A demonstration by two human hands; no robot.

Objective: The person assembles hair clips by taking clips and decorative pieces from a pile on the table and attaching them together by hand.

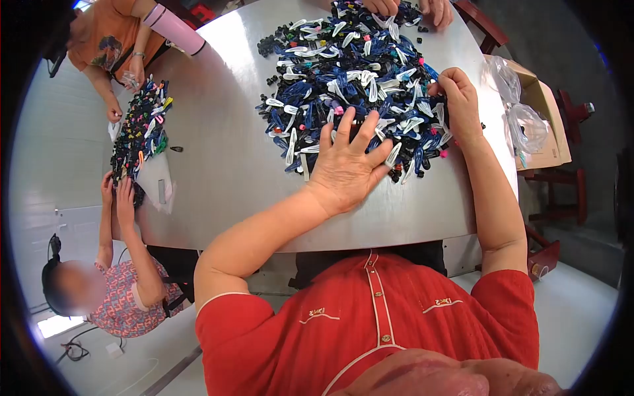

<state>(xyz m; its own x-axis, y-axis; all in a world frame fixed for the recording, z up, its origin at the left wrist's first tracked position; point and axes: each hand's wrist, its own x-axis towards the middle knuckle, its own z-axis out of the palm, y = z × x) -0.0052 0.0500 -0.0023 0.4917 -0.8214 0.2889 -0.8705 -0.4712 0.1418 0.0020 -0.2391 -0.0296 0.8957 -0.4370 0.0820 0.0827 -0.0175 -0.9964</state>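
Observation:
A large heap of hair clips, mostly navy, white and black with small pink pieces, covers the far middle of the table. My left hand lies on the heap's near edge, its fingers spread over the clips. On the heap's right side, my right hand has thumb and forefinger pinched together at a blue hair clip. Part of that clip is hidden by the fingertips. Under my left fingers, the clips are partly covered.
A metal table carries a second clip pile at left, where two people work. Another person's hands reach in at the far edge. A pink tumbler stands at far left. Right of the table is a cardboard box with plastic bags.

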